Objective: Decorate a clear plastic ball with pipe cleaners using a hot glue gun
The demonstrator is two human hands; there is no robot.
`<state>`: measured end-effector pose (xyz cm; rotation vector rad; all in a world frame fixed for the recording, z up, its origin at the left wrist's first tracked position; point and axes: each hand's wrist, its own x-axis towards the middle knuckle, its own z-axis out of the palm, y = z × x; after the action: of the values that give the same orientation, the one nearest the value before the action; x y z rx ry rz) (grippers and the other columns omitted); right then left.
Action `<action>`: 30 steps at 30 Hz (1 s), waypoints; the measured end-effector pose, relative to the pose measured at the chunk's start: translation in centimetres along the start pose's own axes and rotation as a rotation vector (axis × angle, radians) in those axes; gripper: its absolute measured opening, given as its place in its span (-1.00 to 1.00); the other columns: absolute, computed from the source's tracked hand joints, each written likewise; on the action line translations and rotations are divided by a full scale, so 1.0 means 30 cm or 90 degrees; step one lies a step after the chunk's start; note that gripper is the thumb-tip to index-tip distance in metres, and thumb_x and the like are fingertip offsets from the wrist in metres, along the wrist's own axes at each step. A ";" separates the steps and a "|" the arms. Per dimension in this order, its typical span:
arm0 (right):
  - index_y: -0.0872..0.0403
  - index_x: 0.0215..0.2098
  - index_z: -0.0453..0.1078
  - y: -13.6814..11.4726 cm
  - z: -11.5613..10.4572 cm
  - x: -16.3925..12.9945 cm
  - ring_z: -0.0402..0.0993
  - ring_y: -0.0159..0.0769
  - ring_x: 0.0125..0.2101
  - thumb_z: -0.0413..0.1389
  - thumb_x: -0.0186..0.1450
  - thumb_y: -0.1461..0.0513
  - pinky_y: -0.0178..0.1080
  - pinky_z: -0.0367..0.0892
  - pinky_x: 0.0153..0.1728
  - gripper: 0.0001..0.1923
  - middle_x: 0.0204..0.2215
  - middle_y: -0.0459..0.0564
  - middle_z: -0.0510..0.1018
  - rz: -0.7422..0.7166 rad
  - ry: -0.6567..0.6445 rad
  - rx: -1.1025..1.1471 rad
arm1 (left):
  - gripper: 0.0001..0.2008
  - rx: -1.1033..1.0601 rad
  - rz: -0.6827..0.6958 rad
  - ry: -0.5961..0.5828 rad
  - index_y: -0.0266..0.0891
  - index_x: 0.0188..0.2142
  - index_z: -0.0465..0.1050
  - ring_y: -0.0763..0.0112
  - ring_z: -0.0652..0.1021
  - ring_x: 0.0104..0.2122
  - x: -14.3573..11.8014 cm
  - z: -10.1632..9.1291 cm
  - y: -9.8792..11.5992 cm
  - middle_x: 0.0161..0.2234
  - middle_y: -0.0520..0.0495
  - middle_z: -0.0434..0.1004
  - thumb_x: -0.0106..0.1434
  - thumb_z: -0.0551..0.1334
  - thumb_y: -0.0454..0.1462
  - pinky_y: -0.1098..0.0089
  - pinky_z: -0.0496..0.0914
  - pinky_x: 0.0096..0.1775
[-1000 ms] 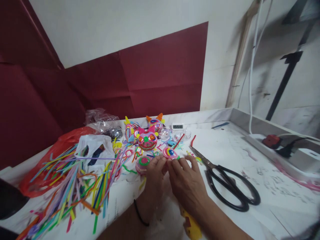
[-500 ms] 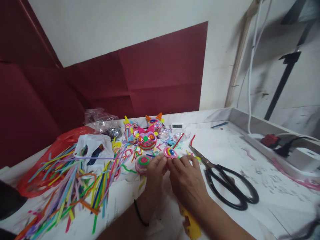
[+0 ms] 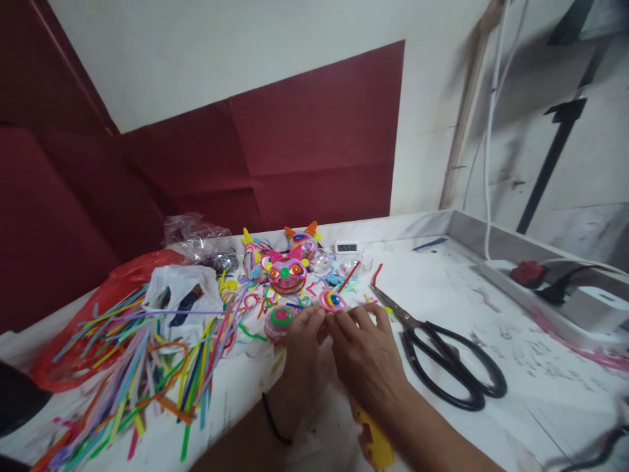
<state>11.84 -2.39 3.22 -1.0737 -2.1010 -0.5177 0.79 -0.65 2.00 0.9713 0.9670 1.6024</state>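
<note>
1. Through the head camera I see a white, scuffed and ink-marked bench (image 3: 442,288) set in a corner, with a raised white lip along its far and right sides.
2. Behind it the wall is cream above and covered with creased dark red paper sheets (image 3: 304,144) lower down; white cables (image 3: 491,131) hang down the wall on the right to a white power strip with a red switch (image 3: 528,274) lying by the right lip.
3. My left hand (image 3: 302,344) and right hand (image 3: 366,357) meet near the middle of the bench, fingertips pinched together on a small round pink coil with a yellow and blue centre (image 3: 333,301), which sits at the fingertips just above the bench; each grip is nearly closed on its edge.
4. Just left of the left hand lies a round pink disc with a green and red centre (image 3: 280,319).
5. Beyond the hands stand colourful coiled cat-face figures with pointed ears (image 3: 287,272) and a small white digital clock (image 3: 347,247).
6. The left part of the bench is crowded with a heap of long coloured strips (image 3: 147,354), a white plastic bag (image 3: 181,295) and a red plastic bag (image 3: 73,354).
7. Large black-handled scissors (image 3: 452,360) lie just right of the right hand, blades shut and pointing toward the coil.
8. Open bench shows right of the scissors and toward the far right corner.
</note>
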 end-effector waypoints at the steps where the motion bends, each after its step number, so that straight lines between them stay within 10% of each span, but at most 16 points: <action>1: 0.10 -0.25 0.45 -0.001 0.001 0.000 0.24 -0.19 -0.37 0.17 0.15 0.39 -0.02 0.06 -0.14 -0.81 -0.43 -0.05 0.49 -0.002 -0.002 0.001 | -0.90 0.019 0.007 0.004 -0.25 -0.49 0.40 0.35 0.48 -0.41 -0.002 0.001 0.005 -0.46 -0.06 0.47 0.05 0.28 -0.28 0.36 0.39 -0.33; 12: 0.12 -0.21 0.45 -0.007 0.004 0.002 0.27 -0.14 -0.34 0.12 0.18 0.41 0.03 0.06 -0.09 -0.78 -0.40 -0.02 0.51 -0.028 0.001 -0.008 | -0.72 0.061 0.079 0.008 -0.15 -0.49 0.51 0.26 0.50 -0.31 -0.032 -0.020 0.056 -0.39 -0.09 0.52 0.00 0.23 -0.57 0.33 0.44 -0.25; 18: 0.10 -0.23 0.46 0.004 -0.012 0.007 0.28 -0.17 -0.38 0.13 0.17 0.41 -0.02 0.09 -0.16 -0.79 -0.43 -0.02 0.51 -0.016 0.017 0.020 | -0.80 -0.139 -0.051 0.060 -0.22 -0.50 0.46 0.40 0.52 -0.37 0.015 -0.049 -0.009 -0.41 -0.05 0.53 0.00 0.30 -0.53 0.45 0.43 -0.28; 30: 0.16 -0.07 0.45 0.100 -0.002 0.033 0.43 -0.19 -0.38 0.04 0.20 0.20 -0.16 0.28 -0.29 -0.64 -0.30 0.09 0.54 0.458 0.047 0.467 | -0.77 -0.336 -0.203 0.159 -0.35 -0.43 0.43 0.41 0.60 -0.48 0.057 -0.008 0.088 -0.49 -0.09 0.58 0.31 0.06 -0.43 0.39 0.52 -0.34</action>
<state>13.92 -0.17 4.10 -1.2051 -1.4723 0.5163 -0.62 0.46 4.58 0.2455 0.7548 1.6057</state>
